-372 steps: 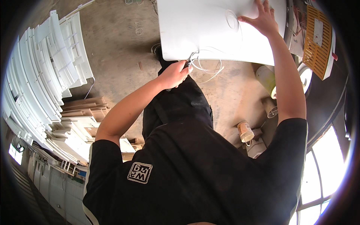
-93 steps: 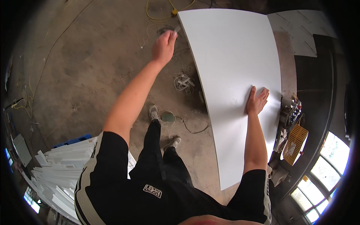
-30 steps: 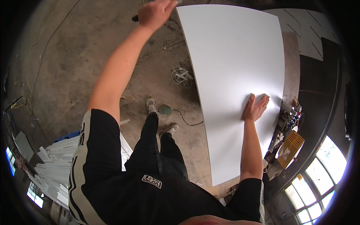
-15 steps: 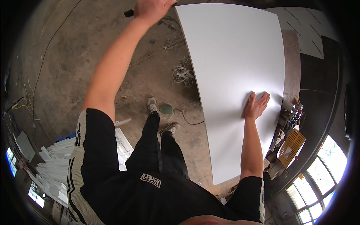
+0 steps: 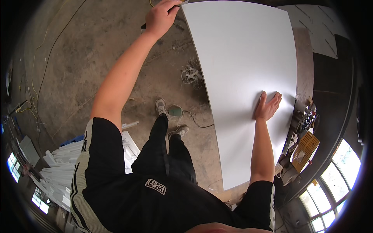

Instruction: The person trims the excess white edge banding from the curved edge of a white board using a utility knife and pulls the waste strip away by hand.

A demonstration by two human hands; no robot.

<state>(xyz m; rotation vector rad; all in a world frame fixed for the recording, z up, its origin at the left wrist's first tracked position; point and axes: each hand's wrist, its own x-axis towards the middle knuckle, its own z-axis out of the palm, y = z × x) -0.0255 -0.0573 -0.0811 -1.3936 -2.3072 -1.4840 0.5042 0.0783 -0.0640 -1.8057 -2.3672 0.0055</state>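
A large white panel (image 5: 244, 50) lies in front of me and to the right, its long left edge hanging over the floor. At its far left corner is my left hand (image 5: 160, 19), fingers closed round a dark-handled tool (image 5: 143, 26). Only a bit of the handle shows below the hand, and the tool's kind cannot be made out. My right hand (image 5: 268, 106) rests open on the panel's face near the right edge, fingers spread and palm down.
Bundled white cable (image 5: 191, 75) and a green round object (image 5: 175, 111) lie on the concrete floor by my shoes. White strips (image 5: 62, 167) are stacked at lower left. Right of the panel are tools, a yellow slotted item (image 5: 305, 151) and a printed sheet (image 5: 314, 27).
My left hand has shifted slightly right and nearer along the panel's corner, turning so less of the dark handle shows. My right hand stays flat on the panel.
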